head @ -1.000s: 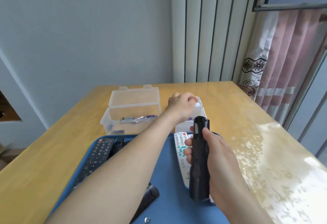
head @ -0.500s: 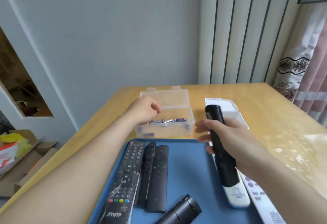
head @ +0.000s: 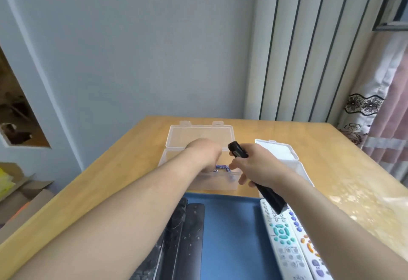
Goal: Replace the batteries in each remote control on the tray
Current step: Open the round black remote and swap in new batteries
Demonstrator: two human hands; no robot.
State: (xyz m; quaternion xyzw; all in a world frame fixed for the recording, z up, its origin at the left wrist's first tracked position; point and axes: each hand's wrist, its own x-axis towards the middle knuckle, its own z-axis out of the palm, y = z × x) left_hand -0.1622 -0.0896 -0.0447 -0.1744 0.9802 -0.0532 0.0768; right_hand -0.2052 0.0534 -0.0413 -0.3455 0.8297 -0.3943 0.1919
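Slim black remote control (head: 237, 149): it is off the tray, gripped round its middle by the right hand (head: 259, 167), fingers curled about it. It slants with its upper end toward the far edge of the pale wooden tabletop (head: 331, 158) and its lower end above the tops of two white remote controls with coloured buttons (head: 283, 235). Those lie side by side along the right edge of the blue tray (head: 229, 235), which sits at the near edge of the tabletop. Two flat black remote controls (head: 192, 235) lie along the tray's left side. The left hand (head: 205, 153) dips into an open clear plastic box (head: 212, 183) just beyond the tray, over small blue-labelled batteries (head: 221, 166). Its fingers are hidden, so I cannot tell whether it holds one. A second clear plastic box (head: 280, 153) stands to the right.
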